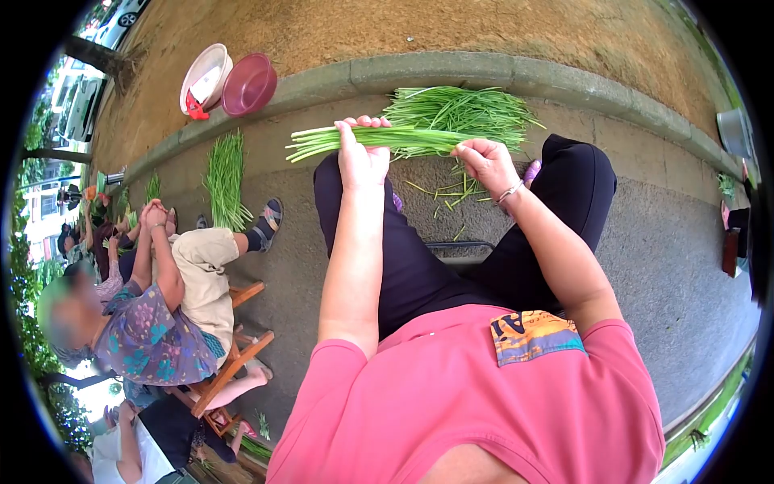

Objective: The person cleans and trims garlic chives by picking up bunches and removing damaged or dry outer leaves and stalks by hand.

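Note:
A bunch of long green stalks [419,139], chive-like with pale cut ends at the left, lies level in front of me above my knees. My left hand [364,153] is closed around it near the pale end, palm turned up. At the other end my right hand [488,164] pinches with thumb and fingertips at the bunch's thinner tips; whether it has one stalk or several cannot be made out. Behind the bunch a large pile of the same stalks [472,113] rests on the ground by the curb. Short trimmed bits [459,192] are scattered between my feet.
A pink basin [249,85] and a white basin [201,71] stand beyond the curb [322,85] at upper left. Another stalk pile [226,181] lies left of me. A person [161,331] sits on a wooden stool [235,371] close on my left, with others behind.

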{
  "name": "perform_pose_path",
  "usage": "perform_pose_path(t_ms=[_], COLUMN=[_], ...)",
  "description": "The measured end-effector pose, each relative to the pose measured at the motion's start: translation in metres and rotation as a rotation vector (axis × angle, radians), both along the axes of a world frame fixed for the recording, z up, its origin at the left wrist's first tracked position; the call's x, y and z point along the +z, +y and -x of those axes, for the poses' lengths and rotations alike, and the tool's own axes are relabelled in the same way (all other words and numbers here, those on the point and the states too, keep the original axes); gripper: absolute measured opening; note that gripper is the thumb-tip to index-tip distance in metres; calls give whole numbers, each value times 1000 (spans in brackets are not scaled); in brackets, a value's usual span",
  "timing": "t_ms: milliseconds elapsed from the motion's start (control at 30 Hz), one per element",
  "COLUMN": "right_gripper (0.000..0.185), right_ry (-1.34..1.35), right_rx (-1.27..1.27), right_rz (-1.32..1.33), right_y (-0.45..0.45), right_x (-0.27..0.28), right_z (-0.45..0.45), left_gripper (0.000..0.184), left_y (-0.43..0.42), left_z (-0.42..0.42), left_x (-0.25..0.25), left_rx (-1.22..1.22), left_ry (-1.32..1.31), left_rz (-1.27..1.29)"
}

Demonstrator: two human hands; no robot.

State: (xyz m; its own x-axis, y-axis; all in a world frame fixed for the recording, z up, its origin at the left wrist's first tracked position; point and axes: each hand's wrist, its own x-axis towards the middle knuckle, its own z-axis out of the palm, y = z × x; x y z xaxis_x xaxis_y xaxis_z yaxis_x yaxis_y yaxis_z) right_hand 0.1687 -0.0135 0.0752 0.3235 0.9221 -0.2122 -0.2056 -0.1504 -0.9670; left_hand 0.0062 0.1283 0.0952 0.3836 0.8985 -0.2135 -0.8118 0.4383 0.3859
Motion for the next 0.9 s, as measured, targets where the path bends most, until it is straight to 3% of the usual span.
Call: perform_pose_path(t_ms=[67,333,467,600,800,900], right_gripper=[16,9,10,11,13,16], right_ry=[13,-554,-622,-630,-580,-263], right_rx=[49,348,437,440,205,2], right_rz=[-5,-211,-169,-147,-69,-6], right_y=[-1,-4,-5,-5,-2,-2], right_x=[4,-3,-1,4,5,-5], right_z=[-5,-6,-5,-7,-8,-2], left_gripper=[36,38,39,39,34,34], left_y=[1,3,3,2,-1,-1], left_z=[-1,0,-2,-2,-4,-4], left_x=[0,-3,-2,-2,-1,1], left_rx=[10,18,22,24,41,45], left_ry=[19,-20,-16,-18,0,-4], left_rz=[12,13,33,34,29,26])
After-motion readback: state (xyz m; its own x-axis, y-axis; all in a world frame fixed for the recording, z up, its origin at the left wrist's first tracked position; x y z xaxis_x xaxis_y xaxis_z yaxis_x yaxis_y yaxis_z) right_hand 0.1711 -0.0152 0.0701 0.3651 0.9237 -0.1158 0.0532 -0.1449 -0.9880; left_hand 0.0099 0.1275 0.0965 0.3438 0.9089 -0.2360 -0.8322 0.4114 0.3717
